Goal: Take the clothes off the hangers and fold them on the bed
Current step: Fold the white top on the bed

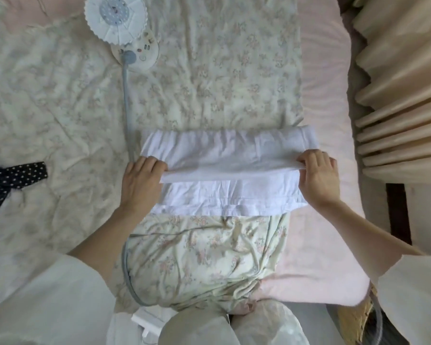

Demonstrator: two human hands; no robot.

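A white garment [230, 168] lies across the bed [329, 100] in a long, partly folded strip. My left hand [141, 181] grips the folded edge at its left end. My right hand [317, 174] pinches the same fold at the right end. Between the hands the fold is raised slightly above the lower layer of the garment. Under it lies a floral quilt [222, 78]. No hanger is in view.
A small white fan [118, 18] on a round base stands at the far side, its grey cable [128, 100] running toward me. A dark polka-dot cloth [8, 178] lies at the left. Beige curtains [403, 83] hang at the right.
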